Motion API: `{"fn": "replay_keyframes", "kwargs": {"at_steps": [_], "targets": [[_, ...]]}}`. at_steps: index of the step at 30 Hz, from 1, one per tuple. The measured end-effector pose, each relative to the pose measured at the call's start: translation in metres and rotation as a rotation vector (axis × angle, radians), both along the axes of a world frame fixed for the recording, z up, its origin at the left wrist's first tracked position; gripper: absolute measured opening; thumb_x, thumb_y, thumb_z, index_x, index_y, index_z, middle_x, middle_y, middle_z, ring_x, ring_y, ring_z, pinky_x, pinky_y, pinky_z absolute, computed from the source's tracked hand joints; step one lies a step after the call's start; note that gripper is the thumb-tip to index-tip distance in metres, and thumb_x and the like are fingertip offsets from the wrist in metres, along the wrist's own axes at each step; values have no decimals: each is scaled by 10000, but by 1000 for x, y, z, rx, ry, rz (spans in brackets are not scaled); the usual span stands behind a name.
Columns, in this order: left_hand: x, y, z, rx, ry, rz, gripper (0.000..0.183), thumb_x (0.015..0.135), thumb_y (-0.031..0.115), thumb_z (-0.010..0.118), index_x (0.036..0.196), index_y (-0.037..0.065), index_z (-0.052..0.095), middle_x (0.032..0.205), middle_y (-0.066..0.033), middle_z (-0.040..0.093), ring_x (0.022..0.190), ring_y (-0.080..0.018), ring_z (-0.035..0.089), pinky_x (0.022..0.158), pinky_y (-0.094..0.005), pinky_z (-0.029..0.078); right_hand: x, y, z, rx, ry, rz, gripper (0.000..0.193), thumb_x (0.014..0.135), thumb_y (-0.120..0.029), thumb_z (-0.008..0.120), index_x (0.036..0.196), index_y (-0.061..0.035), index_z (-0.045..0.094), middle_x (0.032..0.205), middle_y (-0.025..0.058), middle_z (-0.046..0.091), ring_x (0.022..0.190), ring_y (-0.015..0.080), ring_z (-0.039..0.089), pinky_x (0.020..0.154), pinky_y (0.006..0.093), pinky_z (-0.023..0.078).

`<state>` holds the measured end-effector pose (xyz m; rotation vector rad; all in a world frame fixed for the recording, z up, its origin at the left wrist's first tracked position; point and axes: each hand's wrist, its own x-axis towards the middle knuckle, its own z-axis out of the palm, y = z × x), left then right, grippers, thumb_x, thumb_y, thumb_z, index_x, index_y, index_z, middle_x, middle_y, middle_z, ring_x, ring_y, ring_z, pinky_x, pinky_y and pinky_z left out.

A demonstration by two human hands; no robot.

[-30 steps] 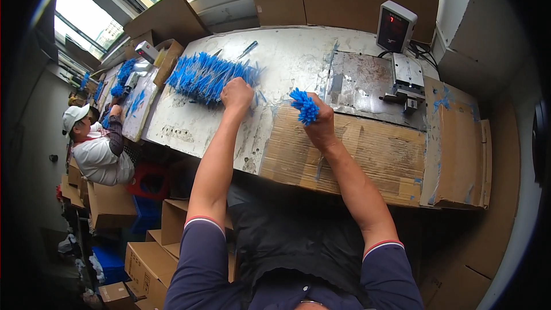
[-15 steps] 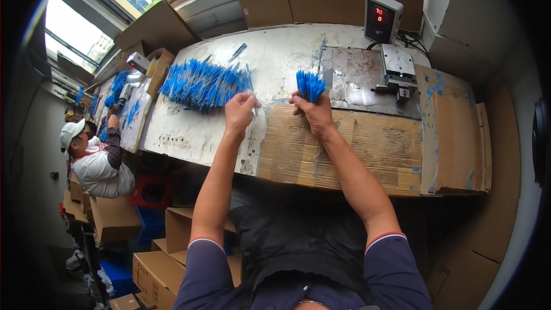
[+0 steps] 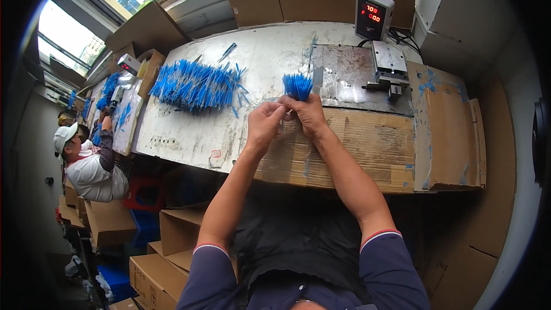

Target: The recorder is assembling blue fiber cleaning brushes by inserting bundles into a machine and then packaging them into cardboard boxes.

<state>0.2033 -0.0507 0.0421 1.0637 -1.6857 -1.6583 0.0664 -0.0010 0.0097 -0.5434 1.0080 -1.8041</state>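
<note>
My right hand [image 3: 310,116] grips a small bundle of blue-tipped sticks [image 3: 297,86], its blue ends fanned upward above the fist. My left hand [image 3: 265,123] is closed against the same bundle from the left, fingers pinching at its lower part. Both hands meet over the front part of the worn white bench [image 3: 270,57], near a cardboard sheet [image 3: 356,149]. A large pile of blue-tipped sticks [image 3: 192,85] lies on the bench to the left of my hands.
A metal plate with a small press fixture [image 3: 387,69] sits behind my right hand, and a grey box with a red digital display [image 3: 373,14] stands at the back. Cardboard boxes [image 3: 172,241] stand below the bench. Another person in a white cap [image 3: 86,161] works at the left.
My left hand left the big pile and came right to join my right hand. The bundle now stands upright between both hands, closer to the metal plate.
</note>
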Motion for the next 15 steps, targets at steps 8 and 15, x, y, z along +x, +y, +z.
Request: {"fn": "replay_keyframes", "kwargs": {"at_steps": [8,15], "targets": [[7,-8,1,54,93,46,167,1036,175,628,1037,9,652,853,-81,750,502,-78,544,440,-223,418,-1,-2,-7,-55,69,76,111,922,-107,762,966,-13,720,854,68,725,706,144,657,603,276,521],[52,-38,7,-1263,-467,-8,42,960,120,660,998,111,676,903,-77,721,724,-273,687,639,-391,536,-12,-4,-2,-20,-40,-259,153,954,-147,699,978,3,702,858,117,744,741,193,719,669,339,583]]}}
